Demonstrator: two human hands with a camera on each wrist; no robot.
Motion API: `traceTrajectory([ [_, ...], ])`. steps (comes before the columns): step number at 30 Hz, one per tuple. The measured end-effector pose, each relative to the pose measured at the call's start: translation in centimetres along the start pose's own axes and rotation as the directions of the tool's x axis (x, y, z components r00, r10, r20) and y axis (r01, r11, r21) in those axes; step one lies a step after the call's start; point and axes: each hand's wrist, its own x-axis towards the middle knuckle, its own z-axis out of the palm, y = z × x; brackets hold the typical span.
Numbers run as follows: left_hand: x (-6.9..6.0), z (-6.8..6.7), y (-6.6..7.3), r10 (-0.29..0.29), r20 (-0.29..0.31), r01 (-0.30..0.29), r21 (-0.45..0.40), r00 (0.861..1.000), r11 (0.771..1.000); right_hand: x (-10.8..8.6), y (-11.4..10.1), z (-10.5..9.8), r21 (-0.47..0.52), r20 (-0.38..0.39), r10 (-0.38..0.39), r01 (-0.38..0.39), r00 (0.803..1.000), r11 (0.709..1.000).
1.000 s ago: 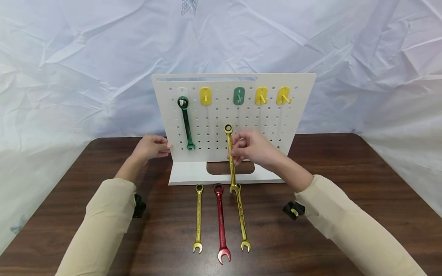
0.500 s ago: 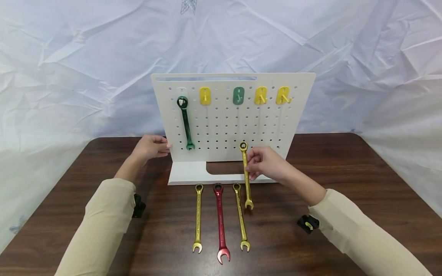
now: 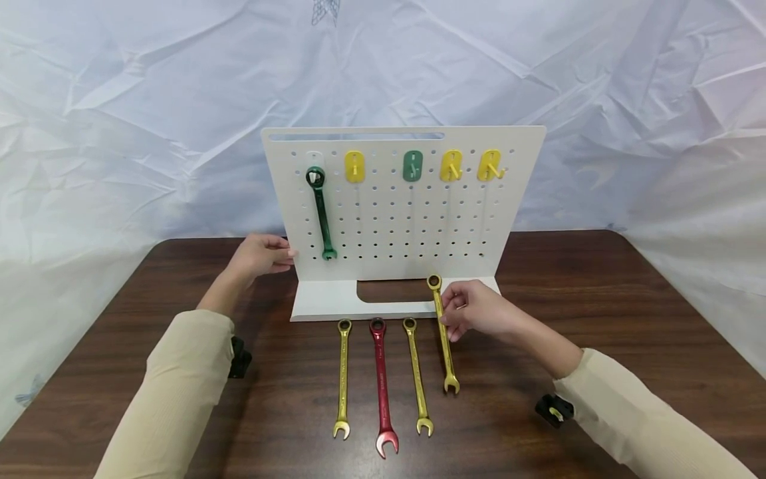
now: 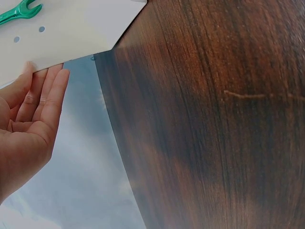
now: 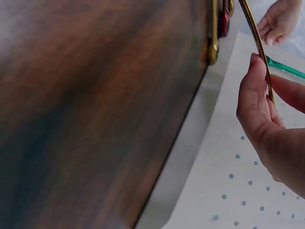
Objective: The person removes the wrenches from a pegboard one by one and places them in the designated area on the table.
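Observation:
My right hand [image 3: 481,309] pinches a gold combination wrench [image 3: 443,332] by its shaft between thumb and fingers, ring end up and open end tilted down toward the table. In the right wrist view the wrench [image 5: 255,33] shows edge-on between the fingertips. My left hand [image 3: 257,254] pinches the left edge of the white pegboard [image 3: 389,206]; in the left wrist view the thumb lies on its front, with the fingers [image 4: 50,90] partly behind it. A green wrench [image 3: 323,216] hangs by its ring from the leftmost hook.
Two gold wrenches, a left one [image 3: 343,379] and a right one [image 3: 418,379], lie on the brown table [image 3: 275,399] with a red wrench [image 3: 383,386] between them. Bare hooks on the board include a green one [image 3: 412,165] and a yellow one [image 3: 355,166]. White cloth [image 3: 179,100] hangs behind.
My right hand has carried the gold wrench down and to the right, from in front of the pegboard to right of the wrenches on the table. My left hand has stayed put.

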Motion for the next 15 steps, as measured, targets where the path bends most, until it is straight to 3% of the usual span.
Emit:
traceTrajectory([
  [15, 0.0, -0.1, 0.0, -0.014, -0.003, 0.014, -0.006, 1.000, 1.000, -1.1, 2.0, 0.3, 0.054, 0.072, 0.094, -0.098, 0.993, 0.994],
])
